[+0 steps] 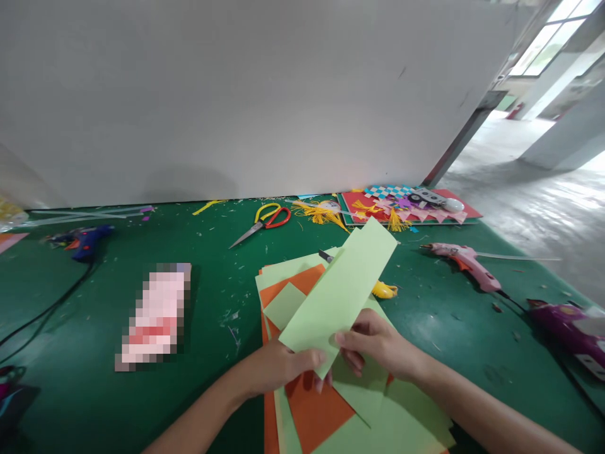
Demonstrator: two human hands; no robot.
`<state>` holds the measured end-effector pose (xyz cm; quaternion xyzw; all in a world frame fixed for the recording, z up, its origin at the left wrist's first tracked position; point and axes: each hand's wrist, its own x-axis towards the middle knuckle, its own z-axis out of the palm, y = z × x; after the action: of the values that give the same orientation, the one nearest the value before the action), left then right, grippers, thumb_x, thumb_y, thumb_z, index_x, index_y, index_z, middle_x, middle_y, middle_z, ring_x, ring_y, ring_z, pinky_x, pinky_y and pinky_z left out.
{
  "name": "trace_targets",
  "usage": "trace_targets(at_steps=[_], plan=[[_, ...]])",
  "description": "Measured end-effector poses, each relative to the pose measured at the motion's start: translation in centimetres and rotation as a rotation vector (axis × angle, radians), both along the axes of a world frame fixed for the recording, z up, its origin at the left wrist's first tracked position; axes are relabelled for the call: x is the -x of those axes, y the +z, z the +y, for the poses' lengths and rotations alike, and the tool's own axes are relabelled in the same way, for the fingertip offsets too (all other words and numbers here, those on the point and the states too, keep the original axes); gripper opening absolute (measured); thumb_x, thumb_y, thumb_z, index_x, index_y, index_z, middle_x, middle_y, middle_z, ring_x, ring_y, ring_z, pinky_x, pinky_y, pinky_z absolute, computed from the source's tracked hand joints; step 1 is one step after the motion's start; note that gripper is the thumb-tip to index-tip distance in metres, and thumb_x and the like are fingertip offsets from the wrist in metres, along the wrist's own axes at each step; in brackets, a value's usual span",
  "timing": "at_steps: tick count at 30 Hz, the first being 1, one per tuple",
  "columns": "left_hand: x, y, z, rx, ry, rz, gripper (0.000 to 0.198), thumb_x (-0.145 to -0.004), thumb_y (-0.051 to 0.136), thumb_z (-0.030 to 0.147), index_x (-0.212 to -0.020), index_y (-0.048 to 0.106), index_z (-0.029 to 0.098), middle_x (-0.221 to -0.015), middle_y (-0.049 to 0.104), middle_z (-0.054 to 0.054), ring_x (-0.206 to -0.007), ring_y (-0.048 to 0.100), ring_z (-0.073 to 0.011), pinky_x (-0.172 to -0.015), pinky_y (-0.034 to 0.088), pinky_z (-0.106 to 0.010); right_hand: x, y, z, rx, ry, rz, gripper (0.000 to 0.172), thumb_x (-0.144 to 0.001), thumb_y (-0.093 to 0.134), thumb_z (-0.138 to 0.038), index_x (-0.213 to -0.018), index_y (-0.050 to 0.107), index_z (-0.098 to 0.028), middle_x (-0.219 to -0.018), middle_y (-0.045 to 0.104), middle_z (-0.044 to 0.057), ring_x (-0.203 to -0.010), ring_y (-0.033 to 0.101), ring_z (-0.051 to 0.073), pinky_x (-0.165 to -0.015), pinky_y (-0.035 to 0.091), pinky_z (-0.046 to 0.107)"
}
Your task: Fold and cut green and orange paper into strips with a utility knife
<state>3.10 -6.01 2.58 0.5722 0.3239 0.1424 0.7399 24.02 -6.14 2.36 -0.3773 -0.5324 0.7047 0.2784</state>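
Observation:
A pale green paper strip (pixel 343 287) slants up and away from me, gripped near its lower end by both hands. My left hand (pixel 295 369) pinches the bottom left corner, thumb on top. On the right edge, my right hand (pixel 371 343) holds it the same way, its other fingers curled underneath. Below lie loose orange sheets (pixel 314 410) and green sheets (pixel 406 416) in an uneven stack. A small green piece (pixel 285 306) rests on the orange paper. Behind the strip, a yellow object (pixel 385 291) and a dark blade tip (pixel 326 256) show only in part.
Scissors (pixel 262 222) with yellow and red handles lie beyond the stack. A pink glue gun (pixel 466 261) is at right, a blue glue gun (pixel 89 243) at left. Red card (pixel 454 198) with decorations and yellow tassels (pixel 321 213) sit near the white wall (pixel 236 94). A blurred-out pink item (pixel 155 315) lies left.

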Motion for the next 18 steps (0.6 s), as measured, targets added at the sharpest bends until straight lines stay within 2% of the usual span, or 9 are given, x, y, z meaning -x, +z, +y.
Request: trace_targets(at_steps=[4, 11, 18], plan=[[-0.1, -0.1, 0.1, 0.008, -0.001, -0.022, 0.030, -0.089, 0.047, 0.038, -0.100, 0.066, 0.016, -0.077, 0.065, -0.002, -0.063, 0.056, -0.0123, -0.066, 0.045, -0.024, -0.7, 0.5, 0.4, -0.032, -0.050, -0.001, 0.037, -0.084, 0.060, -0.041, -0.057, 0.056, -0.015, -0.044, 0.051, -0.003, -0.041, 0.046, 0.008, -0.046, 0.032, 0.023], [-0.2, 0.1, 0.2, 0.031, 0.008, -0.060, 0.029, -0.088, 0.049, 0.039, -0.088, 0.065, 0.014, -0.076, 0.065, -0.002, -0.060, 0.055, -0.0108, -0.067, 0.046, -0.024, -2.1, 0.4, 1.6, -0.055, -0.216, 0.073, 0.029, -0.084, 0.062, -0.032, -0.061, 0.057, -0.015, -0.045, 0.051, -0.004, -0.042, 0.048, 0.009, -0.048, 0.036, 0.024], [-0.1, 0.3, 0.2, 0.002, -0.003, -0.015, 0.030, -0.088, 0.049, 0.040, -0.095, 0.064, 0.016, -0.077, 0.066, -0.002, -0.061, 0.056, -0.0121, -0.073, 0.046, -0.026, -3.5, 0.6, 2.6, -0.079, -0.376, 0.131, 0.025, -0.084, 0.063, -0.027, -0.063, 0.056, -0.016, -0.046, 0.049, -0.005, -0.044, 0.047, 0.009, -0.048, 0.035, 0.023]])
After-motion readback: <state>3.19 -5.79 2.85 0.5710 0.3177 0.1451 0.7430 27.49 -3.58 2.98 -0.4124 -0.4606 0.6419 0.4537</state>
